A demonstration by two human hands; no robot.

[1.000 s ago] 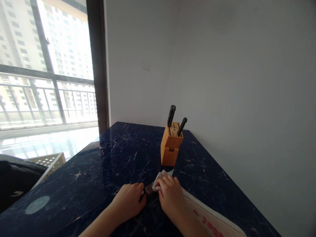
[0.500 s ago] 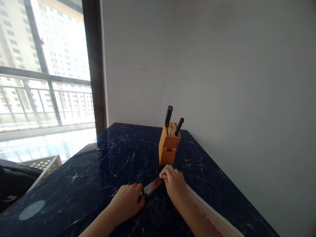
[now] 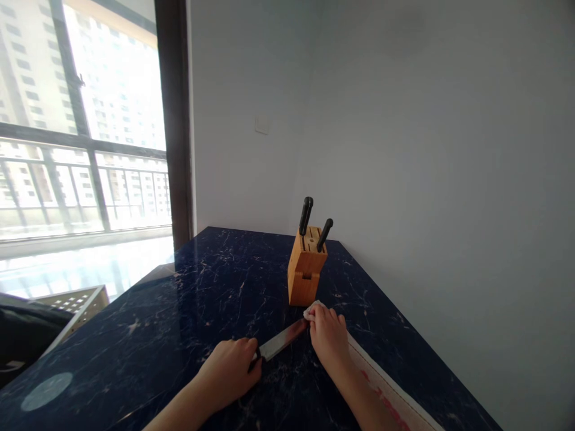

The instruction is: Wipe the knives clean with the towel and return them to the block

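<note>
My left hand (image 3: 231, 368) is closed round the dark handle of a kitchen knife (image 3: 279, 342). The blade points up and to the right, away from me, over the dark tabletop. A white cloth (image 3: 314, 309) is pinched in my right hand (image 3: 330, 336) at the blade's tip end. The very tip is hidden by the cloth and fingers. Just beyond stands a wooden knife block (image 3: 306, 278) holding two black-handled knives, one upright at its left slot (image 3: 306, 215) and a smaller one leaning right (image 3: 325, 234).
The blue-black marbled table (image 3: 224, 281) stretches to the walls. A pale cloth with red lettering (image 3: 380, 386) lies under my right forearm. A round translucent disc (image 3: 47, 391) is at the left edge. Beyond that edge stand a perforated chair (image 3: 87, 302) and a dark item (image 3: 27, 329).
My right hand has slid with the white cloth along the blade to the right, towards its tip, baring more of the blade. My left hand keeps its grip on the handle.
</note>
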